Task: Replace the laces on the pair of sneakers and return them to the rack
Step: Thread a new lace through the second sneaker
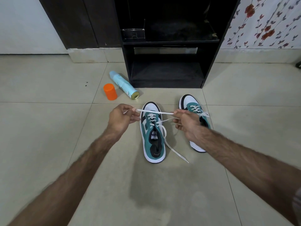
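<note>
Two teal sneakers on the floor (48, 144), toes toward the rack (166, 66). Left hand (121, 119) and right hand (185, 121) each pinching a white lace (156, 112), stretched taut above the left sneaker (152, 132); loose end trailing off its right edge. Right sneaker (194, 111) laced, partly hidden behind the right hand. Can (124, 85) lying beside orange cap (110, 91), near the rack's left corner. Bare tile around both shoes.

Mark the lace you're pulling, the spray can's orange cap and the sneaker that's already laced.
lace (156, 112), head view: taut span between the hands.
orange cap (110, 92), head view: its side wall.
laced sneaker (189, 100), head view: white toe.
</note>
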